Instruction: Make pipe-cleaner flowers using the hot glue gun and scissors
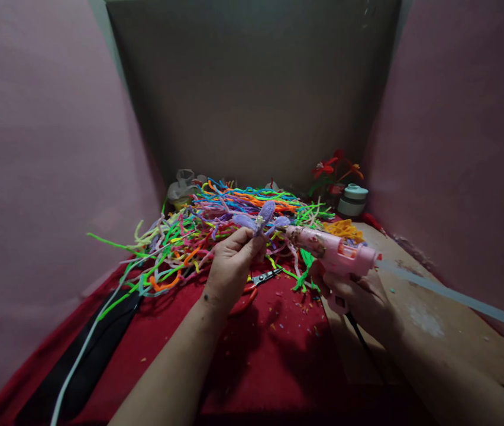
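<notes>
Between thumb and fingers, my left hand (233,263) pinches a purple pipe-cleaner flower (267,212) with a pale centre, raised over the table. My right hand (361,296) is wrapped round the grip of a pink hot glue gun (338,253), which points left. Its nozzle is close to the flower's right petal; I cannot tell whether they touch. A clear glue stick (451,297) trails from the back of the gun. Below my left hand lie red-handled pliers or cutters (261,279), partly hidden by the wrist.
A heap of multicoloured pipe cleaners (243,198) covers the back of the red cloth (274,355). Red flowers (325,167) and a pale green jar (352,200) stand at back right. Cardboard (438,337) lies right, a black strip (87,355) and white cord (84,343) left.
</notes>
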Action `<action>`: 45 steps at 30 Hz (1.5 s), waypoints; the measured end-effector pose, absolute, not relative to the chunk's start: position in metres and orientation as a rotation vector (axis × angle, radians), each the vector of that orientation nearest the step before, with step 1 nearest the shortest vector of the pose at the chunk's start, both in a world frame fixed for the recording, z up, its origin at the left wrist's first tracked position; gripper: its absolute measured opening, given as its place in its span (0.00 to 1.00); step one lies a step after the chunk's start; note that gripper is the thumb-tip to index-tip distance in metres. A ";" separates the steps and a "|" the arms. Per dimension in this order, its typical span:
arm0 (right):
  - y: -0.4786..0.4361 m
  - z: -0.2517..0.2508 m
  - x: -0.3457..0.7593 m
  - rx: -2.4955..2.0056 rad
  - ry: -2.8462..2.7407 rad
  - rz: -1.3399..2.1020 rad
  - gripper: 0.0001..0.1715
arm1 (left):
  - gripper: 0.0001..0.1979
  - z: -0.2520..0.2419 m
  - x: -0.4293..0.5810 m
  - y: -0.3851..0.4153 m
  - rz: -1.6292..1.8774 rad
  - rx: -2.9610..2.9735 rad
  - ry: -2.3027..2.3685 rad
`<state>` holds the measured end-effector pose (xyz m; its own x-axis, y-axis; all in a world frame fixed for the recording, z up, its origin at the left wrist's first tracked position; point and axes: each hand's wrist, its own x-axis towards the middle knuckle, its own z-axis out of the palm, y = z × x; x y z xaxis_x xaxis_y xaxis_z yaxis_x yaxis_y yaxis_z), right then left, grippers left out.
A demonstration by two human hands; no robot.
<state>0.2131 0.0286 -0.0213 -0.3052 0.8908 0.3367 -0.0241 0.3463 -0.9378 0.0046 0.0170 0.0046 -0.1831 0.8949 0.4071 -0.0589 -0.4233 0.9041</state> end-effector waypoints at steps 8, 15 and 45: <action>0.029 -0.025 0.213 -0.812 -1.580 1.162 0.10 | 0.08 0.003 0.005 0.018 1.700 1.332 0.985; 0.029 -0.023 0.214 -0.816 -1.566 1.170 0.12 | 0.10 0.005 0.006 0.016 1.703 1.347 0.987; 0.030 -0.029 0.217 -0.846 -1.609 1.160 0.10 | 0.09 0.003 0.006 0.018 1.707 1.322 0.977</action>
<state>0.2174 0.0300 -0.0289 -0.3131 0.9030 0.2942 0.0064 0.3117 -0.9502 0.0058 0.0180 0.0031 -0.1824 0.8970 0.4025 -0.1072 -0.4251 0.8988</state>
